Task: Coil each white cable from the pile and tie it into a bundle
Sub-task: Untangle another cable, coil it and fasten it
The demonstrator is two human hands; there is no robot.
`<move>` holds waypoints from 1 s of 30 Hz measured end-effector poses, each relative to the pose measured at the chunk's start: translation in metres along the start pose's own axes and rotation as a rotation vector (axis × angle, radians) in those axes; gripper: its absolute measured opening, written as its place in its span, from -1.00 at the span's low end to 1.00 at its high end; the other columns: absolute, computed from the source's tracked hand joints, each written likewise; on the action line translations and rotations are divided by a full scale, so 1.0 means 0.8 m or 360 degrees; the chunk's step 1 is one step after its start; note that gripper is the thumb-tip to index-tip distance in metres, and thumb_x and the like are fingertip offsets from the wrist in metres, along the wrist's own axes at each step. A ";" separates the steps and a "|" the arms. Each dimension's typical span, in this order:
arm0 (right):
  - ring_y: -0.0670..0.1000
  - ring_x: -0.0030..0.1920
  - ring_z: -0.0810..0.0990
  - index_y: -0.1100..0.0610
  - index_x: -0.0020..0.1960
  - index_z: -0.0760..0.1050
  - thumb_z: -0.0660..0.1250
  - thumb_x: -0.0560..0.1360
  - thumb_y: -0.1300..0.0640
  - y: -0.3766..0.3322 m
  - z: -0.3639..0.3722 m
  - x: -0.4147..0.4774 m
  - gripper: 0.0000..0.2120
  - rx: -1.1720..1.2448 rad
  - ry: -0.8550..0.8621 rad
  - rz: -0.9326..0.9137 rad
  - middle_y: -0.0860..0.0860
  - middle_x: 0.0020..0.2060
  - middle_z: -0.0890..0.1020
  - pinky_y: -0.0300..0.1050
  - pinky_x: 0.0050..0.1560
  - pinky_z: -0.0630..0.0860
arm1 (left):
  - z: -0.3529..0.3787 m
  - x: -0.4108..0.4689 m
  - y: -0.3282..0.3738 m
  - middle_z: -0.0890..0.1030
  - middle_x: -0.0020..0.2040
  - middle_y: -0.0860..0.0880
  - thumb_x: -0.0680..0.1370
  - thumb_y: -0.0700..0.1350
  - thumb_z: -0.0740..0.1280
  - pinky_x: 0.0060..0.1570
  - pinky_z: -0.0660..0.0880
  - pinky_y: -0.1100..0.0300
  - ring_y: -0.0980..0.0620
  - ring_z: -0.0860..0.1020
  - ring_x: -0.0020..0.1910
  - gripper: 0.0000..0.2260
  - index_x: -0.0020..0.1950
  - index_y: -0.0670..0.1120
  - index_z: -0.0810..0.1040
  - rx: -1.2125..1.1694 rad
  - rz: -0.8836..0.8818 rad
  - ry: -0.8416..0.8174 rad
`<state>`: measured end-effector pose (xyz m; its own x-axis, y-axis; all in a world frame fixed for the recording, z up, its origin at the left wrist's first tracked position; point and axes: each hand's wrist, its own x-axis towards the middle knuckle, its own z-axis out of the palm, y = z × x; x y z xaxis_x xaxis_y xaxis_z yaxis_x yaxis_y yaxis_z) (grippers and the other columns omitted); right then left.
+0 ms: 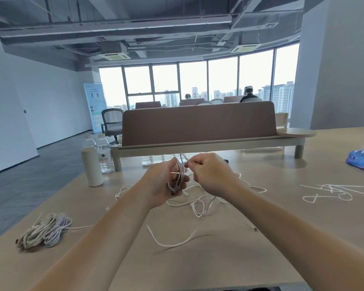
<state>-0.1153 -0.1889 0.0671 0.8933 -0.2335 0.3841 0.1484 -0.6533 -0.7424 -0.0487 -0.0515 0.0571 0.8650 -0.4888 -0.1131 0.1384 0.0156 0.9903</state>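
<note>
My left hand [164,183] grips the limp, light coil [178,179]; my right hand [208,173] pinches what looks like its loose tail, above the pile [198,204].

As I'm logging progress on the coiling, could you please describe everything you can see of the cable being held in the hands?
The held cable is thin, white and looks plastic-sheathed. It is gathered into a narrow upright coil of several long loops, held above the table. The left hand grips the coil round its middle; the right hand pinches a free stretch near its top. What looks like a plug end pokes out below the left hand.
</note>
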 end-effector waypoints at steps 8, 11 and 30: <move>0.05 -0.19 0.52 0.01 0.16 0.40 0.13 0.61 0.12 0.000 0.009 -0.004 -0.84 -0.0098 -0.0096 -0.0037 0.02 -0.16 0.58 -0.03 -0.16 0.44 | -0.003 -0.001 -0.003 0.52 -0.28 -0.15 0.69 0.07 0.09 -0.37 0.33 0.16 -0.06 0.44 -0.38 -0.60 -0.19 -0.13 0.48 -0.0107 -0.0058 0.0015; -0.02 -0.34 0.49 -0.02 0.14 0.45 0.16 0.62 0.14 0.001 0.011 -0.007 -0.84 -0.0091 -0.0065 -0.0124 0.01 -0.26 0.62 -0.07 -0.26 0.43 | -0.004 -0.004 -0.003 0.51 -0.29 -0.14 0.69 0.07 0.09 -0.37 0.32 0.16 -0.05 0.44 -0.38 -0.60 -0.21 -0.12 0.48 -0.0124 -0.0098 0.0001; 0.01 -0.33 0.50 0.12 -0.20 0.58 0.38 0.51 0.07 -0.014 0.021 -0.024 -0.84 -0.0409 -0.0251 -0.0333 0.02 -0.28 0.64 -0.09 -0.28 0.43 | 0.003 -0.006 -0.008 0.33 -0.34 -0.10 0.71 0.01 0.16 -0.42 0.27 0.20 0.00 0.27 -0.57 -0.78 0.06 -0.15 0.37 -0.0098 0.0070 0.0049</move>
<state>-0.1269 -0.1649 0.0586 0.9123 0.0251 0.4087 0.2412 -0.8396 -0.4867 -0.0551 -0.0512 0.0518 0.8854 -0.4591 -0.0731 0.1286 0.0908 0.9875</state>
